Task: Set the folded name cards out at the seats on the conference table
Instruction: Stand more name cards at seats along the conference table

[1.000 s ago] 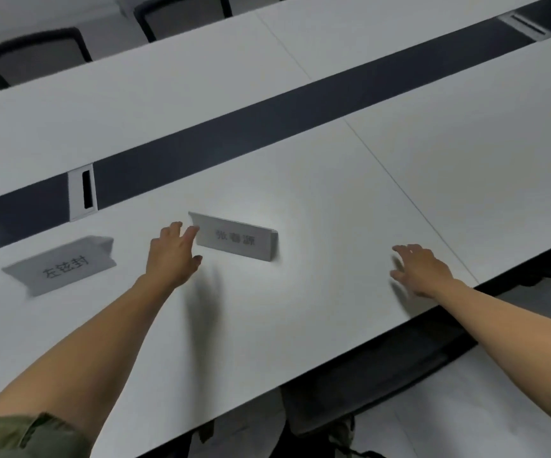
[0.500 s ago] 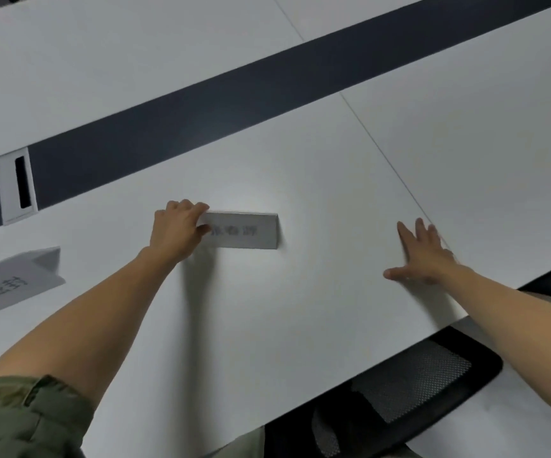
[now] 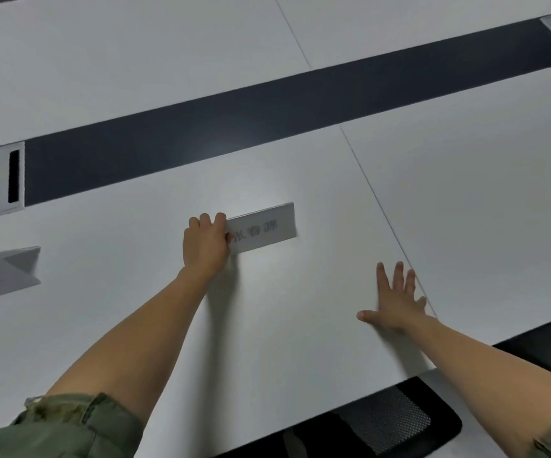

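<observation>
white conference table (image 3: pixel 128 325) fills nearly the whole view, its top split by a thin seam (image 3: pixel 376 200) and crossed, well beyond both hands, by a long dark strip (image 3: pixel 267 107). the left hand (image 3: pixel 204 244) reaches over the near panel and grips the left end of a folded name card (image 3: pixel 264 231) — its fingers curl over the card's top fold and hide part of the first printed character, while the thumb cannot be made out. the card stands tent-like on the table, printed face toward the person, running off to that hand's right; whether its base sits fully down cannot be told. the right hand (image 3: pixel 394 299) lies flat on the table, fingers straight and spread wide, thumb out to the side, holding nothing; it is nearer the person than the card and apart from it, its fingertips just beside the seam. well to the left of the left hand a second name card (image 3: pixel 3 276) stands at the picture's edge, partly cut off. beyond it a pale cable port (image 3: pixel 6 181) with a dark slot sits in the dark strip. below the right forearm, past the table's near edge, the black mesh of a chair (image 3: pixel 399 421) shows — and an olive green sleeve (image 3: pixel 69 428) covers the left upper arm.
</observation>
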